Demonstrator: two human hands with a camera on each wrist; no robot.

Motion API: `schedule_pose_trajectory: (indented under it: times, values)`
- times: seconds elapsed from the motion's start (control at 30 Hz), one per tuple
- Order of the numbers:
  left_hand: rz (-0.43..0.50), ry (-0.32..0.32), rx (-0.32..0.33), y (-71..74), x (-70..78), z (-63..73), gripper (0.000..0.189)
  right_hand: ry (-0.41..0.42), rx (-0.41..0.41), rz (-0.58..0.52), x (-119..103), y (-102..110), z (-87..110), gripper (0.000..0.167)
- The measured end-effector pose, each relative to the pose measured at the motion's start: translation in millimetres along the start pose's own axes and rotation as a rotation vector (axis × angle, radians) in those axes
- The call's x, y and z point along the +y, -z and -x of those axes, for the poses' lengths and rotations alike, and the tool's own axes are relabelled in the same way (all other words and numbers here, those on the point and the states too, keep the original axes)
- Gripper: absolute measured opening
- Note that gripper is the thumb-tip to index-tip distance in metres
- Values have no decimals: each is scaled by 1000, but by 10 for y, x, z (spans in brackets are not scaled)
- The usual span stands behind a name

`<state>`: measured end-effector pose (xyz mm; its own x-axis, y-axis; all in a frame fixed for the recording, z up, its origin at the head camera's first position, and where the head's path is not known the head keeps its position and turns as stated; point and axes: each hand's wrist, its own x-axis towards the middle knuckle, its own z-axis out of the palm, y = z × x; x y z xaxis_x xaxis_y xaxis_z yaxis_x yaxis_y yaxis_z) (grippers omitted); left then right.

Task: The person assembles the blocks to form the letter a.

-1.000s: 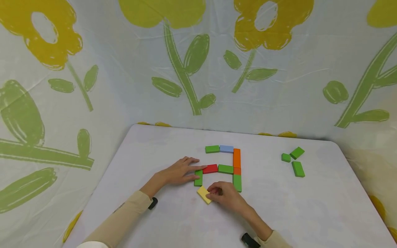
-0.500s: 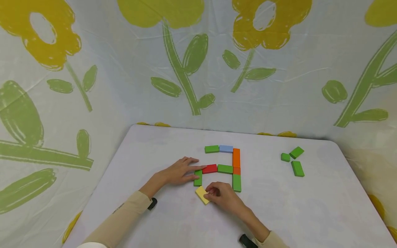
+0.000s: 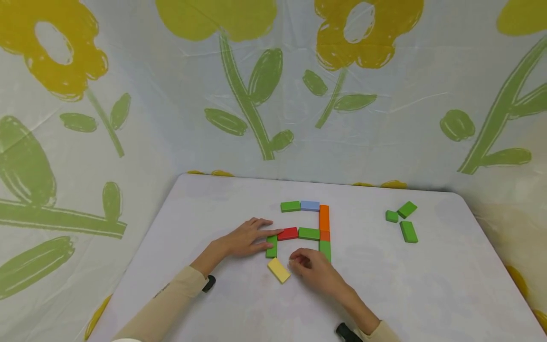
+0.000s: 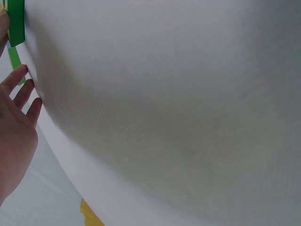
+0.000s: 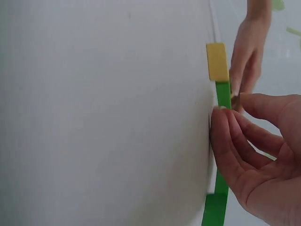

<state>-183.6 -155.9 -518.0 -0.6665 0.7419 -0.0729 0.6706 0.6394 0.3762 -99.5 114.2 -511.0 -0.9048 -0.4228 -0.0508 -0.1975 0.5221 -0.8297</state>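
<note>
In the head view, my left hand (image 3: 244, 238) rests with outstretched fingers at the left of a block layout. Its index finger touches a red block (image 3: 288, 233) and its thumb lies on an upright-running green block (image 3: 272, 252). A yellow block (image 3: 279, 270) lies slanted just below that green one. Right of the yellow block hovers my right hand (image 3: 318, 271), fingers loosely curled, holding nothing. In the right wrist view a gap shows between its thumb and fingers, apart from the yellow block (image 5: 217, 62). The left wrist view catches the left hand (image 4: 16, 122) beside a green block (image 4: 16, 23).
Further blocks continue the layout: a green block (image 3: 309, 233), a small orange block (image 3: 325, 235), a long orange block (image 3: 324, 217), a blue block (image 3: 309, 205) and another green block (image 3: 290, 206). Loose green blocks (image 3: 409, 232) lie at the right of the white table (image 3: 239, 194).
My right hand has let go of the yellow block and drawn back slightly to the right. The yellow block had shifted a little left. My left hand has stayed in place.
</note>
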Motion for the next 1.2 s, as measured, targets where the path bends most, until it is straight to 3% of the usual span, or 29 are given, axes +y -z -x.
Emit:
schedule_pose_trajectory:
  times: [0.23, 0.4, 0.67, 0.93, 1.2]
  values:
    - [-25, 27, -25, -20, -30, 28, 56, 0, 160, 9, 37, 215, 89, 17]
    - [2, 26, -20, -15, -39, 38, 56, 57, 291, 56, 78, 426, 150, 22]
    - [6, 24, -27, -9, -43, 32, 56, 38, 414, 115, 289, 831, 226, 24]
    - [18, 30, -30, -10, -29, 26, 56, 81, 574, 181, 539, 1192, 345, 20]
    - [36, 33, -45, -6, 0, 0, 55, -24, 712, 200, 792, 1471, 464, 27]
